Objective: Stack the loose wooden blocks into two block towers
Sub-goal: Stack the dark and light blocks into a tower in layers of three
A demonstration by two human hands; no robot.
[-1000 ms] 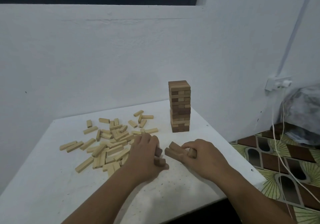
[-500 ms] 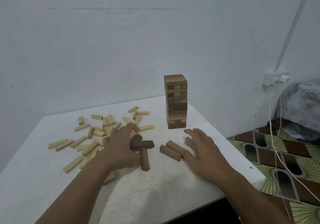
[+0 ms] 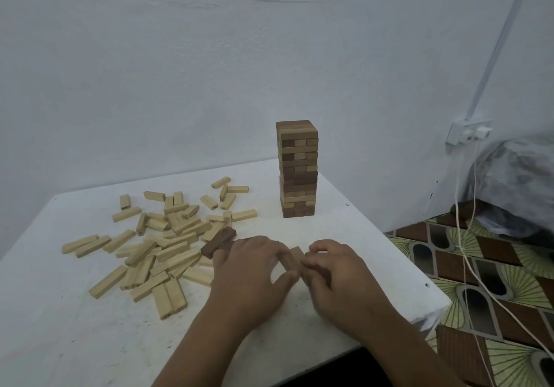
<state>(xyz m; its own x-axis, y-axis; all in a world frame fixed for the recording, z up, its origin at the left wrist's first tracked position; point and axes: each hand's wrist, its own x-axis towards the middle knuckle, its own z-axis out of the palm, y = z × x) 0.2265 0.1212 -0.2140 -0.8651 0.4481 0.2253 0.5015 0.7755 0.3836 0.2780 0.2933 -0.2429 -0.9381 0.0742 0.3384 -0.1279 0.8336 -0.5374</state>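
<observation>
1. Risk: the small cluster of brown rectangular wooden blocks (image 3: 293, 262), low in the centre of the frame, is squeezed from both sides; uneven pressure could skew or scatter the blocks, so the base of a 2nd tower would start crooked
2. Risk: the finished tall tower of mixed dark and light wooden blocks (image 3: 297, 168) stands just above the hands in the frame; a forward jerk of either hand could topple it
3. Risk: a single dark brown wooden block (image 3: 218, 242) lies tilted on the pile of pale loose wooden blocks (image 3: 156, 242) at centre left, touching or just beside the left hand (image 3: 250, 272); a sweep could drag it off
4. Grip: both hands hold the cluster. The left hand's curled fingers close on its left side, and the right hand (image 3: 332, 278) closes on its right, with the blocks between the fingertips on the white tabletop (image 3: 90, 341)
</observation>
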